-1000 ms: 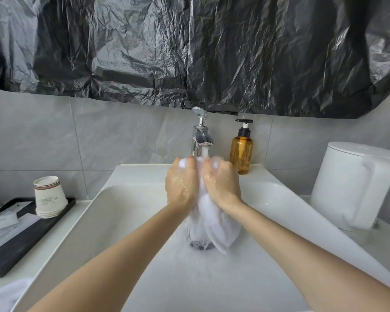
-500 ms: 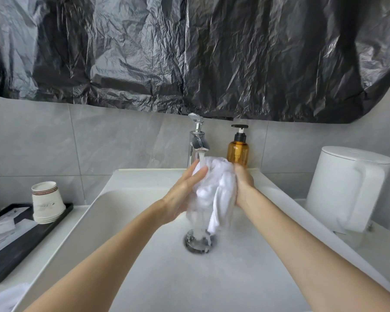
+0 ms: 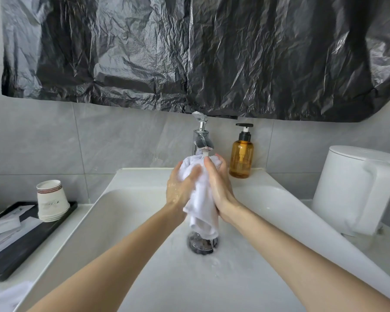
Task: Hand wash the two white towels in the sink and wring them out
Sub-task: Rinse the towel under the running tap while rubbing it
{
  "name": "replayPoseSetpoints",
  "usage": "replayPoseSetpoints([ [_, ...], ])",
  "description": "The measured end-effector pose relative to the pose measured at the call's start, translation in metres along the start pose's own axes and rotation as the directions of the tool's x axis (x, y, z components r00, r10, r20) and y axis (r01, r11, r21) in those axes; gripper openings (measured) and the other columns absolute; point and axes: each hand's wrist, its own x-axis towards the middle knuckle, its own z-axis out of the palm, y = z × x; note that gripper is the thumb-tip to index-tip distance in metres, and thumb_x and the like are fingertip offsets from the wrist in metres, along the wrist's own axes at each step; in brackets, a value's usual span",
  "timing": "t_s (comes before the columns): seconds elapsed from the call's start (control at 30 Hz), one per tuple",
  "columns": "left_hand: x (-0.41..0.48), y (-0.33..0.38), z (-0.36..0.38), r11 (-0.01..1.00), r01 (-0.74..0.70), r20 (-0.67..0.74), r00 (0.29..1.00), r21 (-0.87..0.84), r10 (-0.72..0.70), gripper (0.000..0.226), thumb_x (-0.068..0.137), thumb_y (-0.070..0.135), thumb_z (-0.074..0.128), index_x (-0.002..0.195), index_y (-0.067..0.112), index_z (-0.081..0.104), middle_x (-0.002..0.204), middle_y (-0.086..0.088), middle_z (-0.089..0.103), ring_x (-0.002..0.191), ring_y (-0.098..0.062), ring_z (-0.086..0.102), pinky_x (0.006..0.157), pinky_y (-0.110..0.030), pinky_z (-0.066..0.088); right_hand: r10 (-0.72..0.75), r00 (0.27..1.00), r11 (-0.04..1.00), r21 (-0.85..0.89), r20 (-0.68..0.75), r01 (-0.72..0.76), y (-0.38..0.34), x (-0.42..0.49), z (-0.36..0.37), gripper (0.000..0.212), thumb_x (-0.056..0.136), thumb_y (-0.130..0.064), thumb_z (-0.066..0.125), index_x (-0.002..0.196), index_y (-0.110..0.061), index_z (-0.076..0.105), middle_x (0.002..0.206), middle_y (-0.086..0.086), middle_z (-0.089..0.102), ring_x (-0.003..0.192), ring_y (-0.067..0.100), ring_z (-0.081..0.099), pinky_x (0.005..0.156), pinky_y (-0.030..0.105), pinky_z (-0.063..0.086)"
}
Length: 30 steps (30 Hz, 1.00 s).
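Left hand [image 3: 180,190] and right hand [image 3: 220,190] meet over the middle of the sink [image 3: 131,221], both wet and both closed on the same white towel [image 3: 202,199]. The left hand's fingers curl round the towel's upper part with the thumb lying across the front. The right hand presses in from the other side, thumb up near the spout and fingers wrapped behind the cloth.

The towel is bunched into a soaked, crumpled column. Its top sits directly under the faucet [image 3: 202,140], where water runs onto it, and its lower end hangs loose just above the metal drain [image 3: 202,245]. Droplets speckle the basin around the drain.

An amber pump bottle [image 3: 241,156] stands on the sink's back ledge, right of the faucet. On the pale desk [image 3: 81,219] to the left lies a black tray [image 3: 32,242] carrying stacked upturned paper cups [image 3: 52,201] and some papers [image 3: 2,226]. A white cloth [image 3: 7,296] shows at the lower left corner, cut off by the frame edge. A white kettle [image 3: 356,188] stands on the right. Grey tiles cover the wall [image 3: 122,143], and a crinkled black plastic sheet [image 3: 189,52] hangs across it above the faucet
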Motion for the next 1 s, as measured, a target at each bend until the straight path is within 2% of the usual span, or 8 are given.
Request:
replayPoseSetpoints([
  [0.17, -0.004, 0.003, 0.009, 0.987, -0.020, -0.114, 0.993, 0.158, 0.038, 0.047, 0.079, 0.058, 0.056, 0.112, 0.025, 0.063, 0.083, 0.006, 0.067, 0.076, -0.012, 0.064, 0.061, -0.023, 0.043, -0.067, 0.983, 0.994, -0.098, -0.172, 0.050, -0.005, -0.008, 0.005, 0.019, 0.092, -0.051, 0.053, 0.107, -0.039, 0.053, 0.102, -0.009, 0.065, 0.093, 0.014, 0.064, 0.083, 0.033, 0.053],
  [0.37, -0.018, 0.010, 0.013, 0.935, -0.139, -0.124, 0.974, 0.325, 0.188, 0.046, 0.082, 0.041, 0.052, 0.110, 0.007, 0.066, 0.073, 0.014, 0.052, 0.071, -0.011, 0.058, 0.063, -0.013, 0.046, -0.095, 0.973, 0.967, -0.250, -0.210, 0.040, -0.008, 0.002, -0.006, 0.030, 0.085, -0.051, 0.063, 0.094, -0.022, 0.060, 0.089, -0.003, 0.066, 0.084, 0.020, 0.062, 0.065, 0.029, 0.046],
  [0.53, -0.012, 0.005, 0.012, 0.633, -0.090, -0.060, 0.975, 0.769, 0.212, 0.020, 0.089, 0.047, 0.046, 0.098, 0.035, 0.059, 0.087, 0.011, 0.062, 0.079, -0.017, 0.058, 0.058, -0.024, 0.041, -0.092, 0.977, 0.947, -0.320, -0.191, 0.026, -0.001, 0.009, -0.011, 0.030, 0.081, -0.052, 0.057, 0.086, -0.023, 0.061, 0.089, -0.002, 0.066, 0.088, 0.023, 0.061, 0.080, 0.037, 0.051],
  [0.73, -0.028, 0.026, 0.002, 0.969, -0.019, 0.151, 0.988, 0.247, -0.019, 0.067, 0.097, 0.065, 0.025, 0.130, 0.020, 0.061, 0.114, -0.010, 0.071, 0.105, -0.033, 0.063, 0.109, -0.044, 0.039, -0.056, 0.993, 0.987, -0.156, -0.101, 0.039, -0.007, 0.027, -0.032, 0.034, 0.090, -0.030, 0.064, 0.061, -0.019, 0.051, 0.056, -0.010, 0.052, 0.064, 0.014, 0.050, 0.066, 0.027, 0.038],
  [0.8, -0.018, 0.031, -0.002, 0.968, 0.250, 0.164, 0.955, 0.003, -0.247, 0.072, 0.101, 0.058, 0.029, 0.113, -0.003, 0.066, 0.089, -0.020, 0.072, 0.079, -0.036, 0.066, 0.094, -0.042, 0.049, -0.013, 0.996, 0.999, -0.051, -0.083, 0.009, -0.011, 0.028, -0.042, 0.039, 0.089, -0.025, 0.067, 0.055, -0.021, 0.048, 0.050, -0.012, 0.049, 0.062, 0.013, 0.048, 0.067, 0.028, 0.038],
  [0.9, -0.010, 0.028, -0.006, 0.946, 0.304, 0.217, 0.937, -0.113, -0.275, 0.035, 0.103, 0.034, 0.043, 0.097, 0.008, 0.066, 0.075, -0.007, 0.062, 0.061, -0.017, 0.059, 0.055, -0.026, 0.050, 0.070, 0.997, 0.993, 0.094, 0.035, -0.073, -0.015, 0.030, -0.047, 0.036, 0.076, -0.033, 0.073, 0.049, -0.025, 0.051, 0.060, -0.004, 0.050, 0.066, 0.015, 0.049, 0.076, 0.034, 0.038],
  [0.97, -0.010, 0.025, -0.003, 0.953, 0.276, 0.282, 0.931, -0.124, -0.233, 0.027, 0.100, 0.038, 0.048, 0.095, 0.021, 0.068, 0.067, -0.001, 0.063, 0.051, -0.011, 0.059, 0.043, -0.020, 0.045, 0.100, 0.987, 0.994, 0.024, 0.124, -0.103, -0.018, 0.029, -0.047, 0.019, 0.070, -0.044, 0.071, 0.070, -0.026, 0.066, 0.080, 0.003, 0.064, 0.080, 0.021, 0.061, 0.087, 0.039, 0.045],
  [1.0, -0.010, 0.023, -0.002, 0.963, 0.245, 0.269, 0.940, -0.112, -0.209, 0.021, 0.098, 0.044, 0.050, 0.103, 0.028, 0.062, 0.072, 0.002, 0.066, 0.056, -0.010, 0.063, 0.047, -0.022, 0.048, 0.141, 0.977, 0.988, -0.077, 0.161, -0.130, -0.016, 0.028, -0.045, 0.032, 0.073, -0.050, 0.067, 0.090, -0.023, 0.067, 0.097, 0.006, 0.067, 0.093, 0.024, 0.063, 0.095, 0.041, 0.047],
])
